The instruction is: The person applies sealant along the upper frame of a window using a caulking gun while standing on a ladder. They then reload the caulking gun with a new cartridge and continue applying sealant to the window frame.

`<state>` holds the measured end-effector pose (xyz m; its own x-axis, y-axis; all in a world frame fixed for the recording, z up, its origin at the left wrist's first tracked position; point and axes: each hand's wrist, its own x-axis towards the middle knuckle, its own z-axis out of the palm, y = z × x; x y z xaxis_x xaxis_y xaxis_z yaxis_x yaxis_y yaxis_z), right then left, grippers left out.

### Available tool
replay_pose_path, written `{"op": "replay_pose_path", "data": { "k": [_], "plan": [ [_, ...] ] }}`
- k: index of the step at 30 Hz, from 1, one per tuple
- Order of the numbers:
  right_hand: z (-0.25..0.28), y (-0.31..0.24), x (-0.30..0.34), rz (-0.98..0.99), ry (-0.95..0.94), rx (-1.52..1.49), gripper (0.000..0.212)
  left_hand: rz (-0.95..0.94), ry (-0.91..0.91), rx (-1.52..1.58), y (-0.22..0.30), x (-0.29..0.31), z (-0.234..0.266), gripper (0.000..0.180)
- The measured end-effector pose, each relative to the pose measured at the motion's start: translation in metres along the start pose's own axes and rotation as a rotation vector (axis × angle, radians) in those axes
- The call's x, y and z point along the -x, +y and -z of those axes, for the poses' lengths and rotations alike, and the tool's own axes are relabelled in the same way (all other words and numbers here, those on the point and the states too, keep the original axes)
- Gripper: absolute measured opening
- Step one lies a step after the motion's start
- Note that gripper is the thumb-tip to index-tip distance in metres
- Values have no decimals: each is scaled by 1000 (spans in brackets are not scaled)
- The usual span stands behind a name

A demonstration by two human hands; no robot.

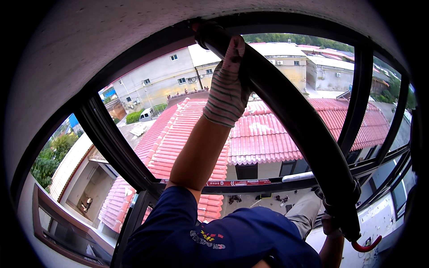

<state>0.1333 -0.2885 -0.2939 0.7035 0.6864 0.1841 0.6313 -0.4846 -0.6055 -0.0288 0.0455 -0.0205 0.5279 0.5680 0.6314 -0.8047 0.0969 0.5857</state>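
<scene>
Head view: the left hand (pixel 228 76), in a striped knit glove, was clamped around the upper end of a long black bar (pixel 295 120) at 12 o'clock, against the window frame (pixel 111 143). The right hand (pixel 331 223), at 4 o'clock, gripped the bar's lower end near a red hook (pixel 367 245). Red tiled roofs (pixel 268 134) lay beyond.

Striped grey-and-pink glove (pixel 227 85), black tube (pixel 304 125), navy shirt (pixel 223 236), red tiled roof (pixel 263 134), dark window frame (pixel 111 143)
</scene>
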Motion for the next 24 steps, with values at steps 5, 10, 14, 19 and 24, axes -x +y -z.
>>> {"op": "replay_pose_path", "data": {
  "k": [5, 10, 14, 19, 24],
  "plan": [
    [-22, 50, -1, 511, 354, 49, 73, -30, -13, 18, -2, -1, -12, 46],
    [-11, 38, 1, 472, 321, -60, 70, 6, -34, -21, -11, -8, -6, 47],
    [-17, 54, 0, 479, 270, -122, 67, 6, -27, -39, -11, -3, -21, 45],
    [-15, 54, 1, 510, 287, -254, 66, -35, -25, -3, -14, -10, -20, 46],
    [-5, 38, 2, 615, 329, -347, 66, -74, -67, -54, -17, -15, -19, 42]
  ]
}}
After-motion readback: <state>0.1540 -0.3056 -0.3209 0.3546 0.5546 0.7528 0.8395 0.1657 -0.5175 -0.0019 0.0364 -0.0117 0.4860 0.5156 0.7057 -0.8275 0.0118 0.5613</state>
